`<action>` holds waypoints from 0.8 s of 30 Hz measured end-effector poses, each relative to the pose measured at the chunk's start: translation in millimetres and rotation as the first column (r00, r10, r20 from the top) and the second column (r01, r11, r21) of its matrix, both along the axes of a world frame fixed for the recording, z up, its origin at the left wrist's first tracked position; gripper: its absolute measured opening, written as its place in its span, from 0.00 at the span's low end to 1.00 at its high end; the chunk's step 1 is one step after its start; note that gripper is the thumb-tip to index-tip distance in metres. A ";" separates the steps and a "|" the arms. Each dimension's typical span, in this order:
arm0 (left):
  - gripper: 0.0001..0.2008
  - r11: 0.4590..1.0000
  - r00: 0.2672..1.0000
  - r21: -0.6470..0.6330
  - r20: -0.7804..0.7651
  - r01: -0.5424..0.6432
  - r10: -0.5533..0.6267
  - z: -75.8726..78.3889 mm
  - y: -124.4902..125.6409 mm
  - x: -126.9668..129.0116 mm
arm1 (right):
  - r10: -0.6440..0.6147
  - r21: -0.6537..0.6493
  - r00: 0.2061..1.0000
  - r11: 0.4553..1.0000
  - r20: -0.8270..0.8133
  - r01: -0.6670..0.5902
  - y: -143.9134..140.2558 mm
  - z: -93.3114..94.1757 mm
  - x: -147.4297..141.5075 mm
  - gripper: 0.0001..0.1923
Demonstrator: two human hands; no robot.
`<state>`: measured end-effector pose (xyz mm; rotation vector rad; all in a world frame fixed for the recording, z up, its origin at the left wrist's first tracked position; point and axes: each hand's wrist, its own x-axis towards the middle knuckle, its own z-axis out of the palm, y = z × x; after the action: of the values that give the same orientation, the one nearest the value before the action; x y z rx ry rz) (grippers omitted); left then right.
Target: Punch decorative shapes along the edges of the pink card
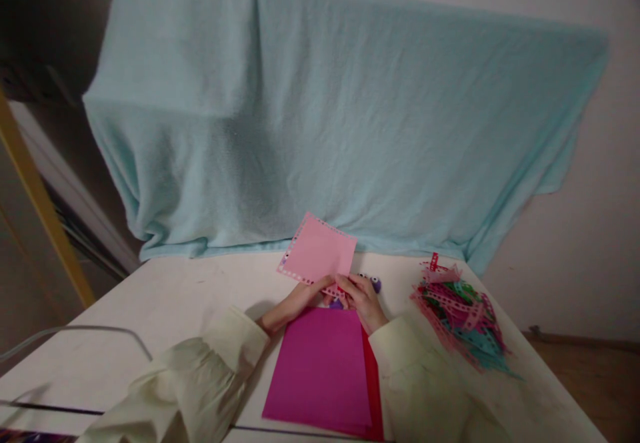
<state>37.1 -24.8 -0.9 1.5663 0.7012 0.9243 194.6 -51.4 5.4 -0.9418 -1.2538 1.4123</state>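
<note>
Pink sheet is up in both hands, just beyond the magenta paper, my landmark for everything below.

Big stuff first. Light blue cloth hangs beyond the magenta paper, its hem meeting the far end of the white table. Table's side edges run off left and right of the paper. Widest room to move is left of it; a grey cable arcs across that side. Right is tighter: pale green sleeve right beside the paper, then a heap of punched strips, pink, teal, green and red, near the right edge. Red paper pokes out from under the magenta on the right.

Fingers: left hand closed on the sheet's near edge, lower fingers hidden. Right hand pinches the near right corner, thumb and fingers together. Something red shows there, too small to identify.

Sheet: light pink, roughly square, tilted, rows of small holes along left, near and far edges.

Smallest: purple object with a googly eye, beyond the paper, partly behind the right hand.
</note>
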 end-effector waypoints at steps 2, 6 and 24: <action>0.24 1.000 1.000 -0.015 0.006 -0.016 0.016 -2.6 1.1 -1.3 | 0.025 0.005 0.999 1.000 0.036 -0.025 1.3 -3.1 0.3 0.19; 0.24 0.993 0.999 -0.112 -0.034 -0.035 0.031 0.1 -2.8 -1.1 | 0.008 0.023 1.000 1.000 0.019 -0.008 5.6 -8.8 2.2 0.18; 0.28 0.989 0.975 -0.095 -0.180 0.114 -0.130 12.2 -16.0 2.1 | 0.004 0.207 0.996 0.978 0.086 -0.021 0.5 -12.4 -1.6 0.18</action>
<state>39.2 -40.7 11.3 1.6148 0.7563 0.6552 193.0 -50.9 -7.0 -0.8583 -1.4428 1.2334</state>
